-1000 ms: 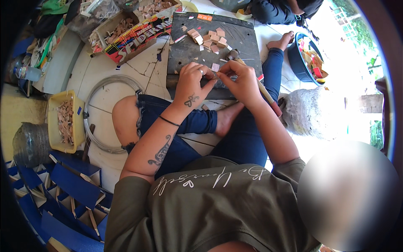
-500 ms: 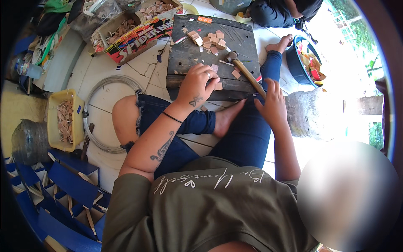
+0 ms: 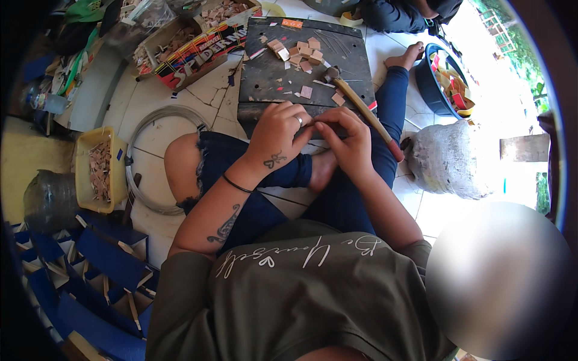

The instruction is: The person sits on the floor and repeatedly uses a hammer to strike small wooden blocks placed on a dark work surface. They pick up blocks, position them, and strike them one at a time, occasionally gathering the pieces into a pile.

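My left hand (image 3: 280,132) and my right hand (image 3: 349,141) meet at the near edge of a black wooden work block (image 3: 259,72). Both have their fingers pinched together, tip against tip. Whatever is between them is too small and covered to make out. A hammer (image 3: 361,108) lies across the block's right side, its head on the block and its red-ended wooden handle jutting over the near edge, just right of my right hand. Beyond my hands is a pile of small tan wooden pieces (image 3: 306,54). A loose pinkish square (image 3: 306,92) lies closer to me.
To the left are a wire coil (image 3: 141,198), a yellow bin of small pieces (image 3: 121,180), an open carton of pieces (image 3: 201,65) and stacked blue panels (image 3: 111,246). At right stand a blue basin (image 3: 428,90) and a plastic-wrapped bundle (image 3: 445,159). Another person (image 3: 391,15) sits beyond.
My right hand has moved left from beside the hammer handle, its spread fingers closing to meet my left hand's fingertips. The pinkish square now shows uncovered. The hammer stays on the block.
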Action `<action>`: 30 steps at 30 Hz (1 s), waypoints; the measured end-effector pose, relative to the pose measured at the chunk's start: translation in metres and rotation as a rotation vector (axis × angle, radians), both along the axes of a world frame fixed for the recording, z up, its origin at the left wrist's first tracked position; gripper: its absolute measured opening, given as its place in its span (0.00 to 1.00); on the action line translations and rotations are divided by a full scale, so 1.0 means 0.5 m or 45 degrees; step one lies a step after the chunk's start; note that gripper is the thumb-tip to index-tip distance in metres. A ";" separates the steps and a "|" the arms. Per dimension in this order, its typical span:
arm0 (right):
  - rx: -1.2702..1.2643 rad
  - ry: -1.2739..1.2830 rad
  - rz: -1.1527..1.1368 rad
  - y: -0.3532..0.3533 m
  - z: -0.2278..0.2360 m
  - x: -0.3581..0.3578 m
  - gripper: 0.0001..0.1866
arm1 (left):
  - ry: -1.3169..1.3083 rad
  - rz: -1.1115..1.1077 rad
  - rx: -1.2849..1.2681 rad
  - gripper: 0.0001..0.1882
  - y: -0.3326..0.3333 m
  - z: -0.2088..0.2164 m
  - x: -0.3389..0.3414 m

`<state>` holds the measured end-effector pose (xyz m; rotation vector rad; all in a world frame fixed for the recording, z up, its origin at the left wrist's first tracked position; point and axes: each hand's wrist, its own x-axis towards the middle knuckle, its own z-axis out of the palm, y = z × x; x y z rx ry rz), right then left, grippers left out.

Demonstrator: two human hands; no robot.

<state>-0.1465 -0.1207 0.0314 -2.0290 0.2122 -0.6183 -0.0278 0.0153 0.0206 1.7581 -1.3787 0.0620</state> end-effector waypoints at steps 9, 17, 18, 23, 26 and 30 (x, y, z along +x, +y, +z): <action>0.414 -0.009 -0.021 0.005 -0.038 -0.011 0.03 | 0.174 -0.093 0.091 0.05 0.032 -0.078 -0.031; 0.626 -0.119 -0.183 -0.041 -0.007 -0.060 0.02 | -0.241 0.106 1.039 0.08 -0.014 -0.286 -0.060; 0.627 -0.124 -0.192 -0.040 -0.002 -0.065 0.02 | -0.239 0.104 1.095 0.09 -0.032 -0.307 -0.058; 0.609 -0.181 -0.166 -0.037 0.014 -0.086 0.03 | -0.158 0.303 1.472 0.11 -0.106 -0.373 -0.053; 0.594 -0.153 -0.167 -0.038 0.017 -0.092 0.03 | -0.106 0.302 1.562 0.12 -0.115 -0.383 -0.052; 0.582 -0.177 -0.140 -0.033 0.021 -0.090 0.03 | -0.170 0.291 1.545 0.11 -0.112 -0.372 -0.051</action>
